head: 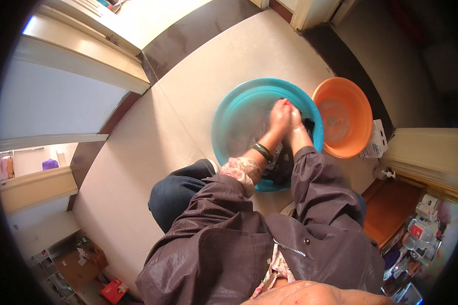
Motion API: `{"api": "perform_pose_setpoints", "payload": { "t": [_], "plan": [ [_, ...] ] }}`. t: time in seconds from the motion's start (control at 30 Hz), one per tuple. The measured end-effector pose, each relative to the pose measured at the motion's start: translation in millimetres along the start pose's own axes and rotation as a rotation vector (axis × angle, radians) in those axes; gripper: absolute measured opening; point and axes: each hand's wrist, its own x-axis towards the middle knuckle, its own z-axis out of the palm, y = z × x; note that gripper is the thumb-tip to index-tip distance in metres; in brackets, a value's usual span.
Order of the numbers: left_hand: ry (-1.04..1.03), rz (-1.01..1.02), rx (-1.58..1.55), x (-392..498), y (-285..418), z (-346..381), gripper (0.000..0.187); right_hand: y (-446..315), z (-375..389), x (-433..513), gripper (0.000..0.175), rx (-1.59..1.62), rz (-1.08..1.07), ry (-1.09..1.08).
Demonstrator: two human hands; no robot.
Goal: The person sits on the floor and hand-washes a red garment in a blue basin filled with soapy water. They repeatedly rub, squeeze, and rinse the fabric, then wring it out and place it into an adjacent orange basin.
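My left hand [279,116] and my right hand [295,117] are pressed together above a round teal plastic basin [226,103]. Both look wet, with fingers curled in; small pink-red spots show at the fingertips. Whether anything is held between the palms is hidden. Cloudy water [248,120] fills part of the basin. Dark wet cloth [282,169] lies in it, beneath my wrists and along the near right side. A dark bangle [262,152] circles my left wrist, just above a floral inner cuff [241,169].
An orange plastic basin [360,114] stands right of the teal one, with a white printed package [378,141] behind it. A pump bottle [385,173] is near the wooden cabinet [393,207] at right. My knee [175,194] is close to the basin's left. Door frames [87,63] edge the tiled floor [126,171].
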Motion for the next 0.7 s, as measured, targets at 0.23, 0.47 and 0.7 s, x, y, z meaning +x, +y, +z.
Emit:
{"api": "perform_pose_setpoints", "payload": {
  "t": [0.23, 0.47, 0.7],
  "plan": [
    [0.117, -0.296, -0.274, 12, 9, -30, 0.055, 35, 45, -4, 0.027, -0.122, 0.126, 0.602],
    [0.186, -0.586, -0.047, 31, -2, -100, 0.044, 15, 60, 0, 0.049, -0.277, 0.053, 1.072],
    [-0.222, -0.255, 0.209, 26, -21, -59, 0.033, 9, 24, -6, 0.045, -0.081, 0.074, 0.723]
  ]
}}
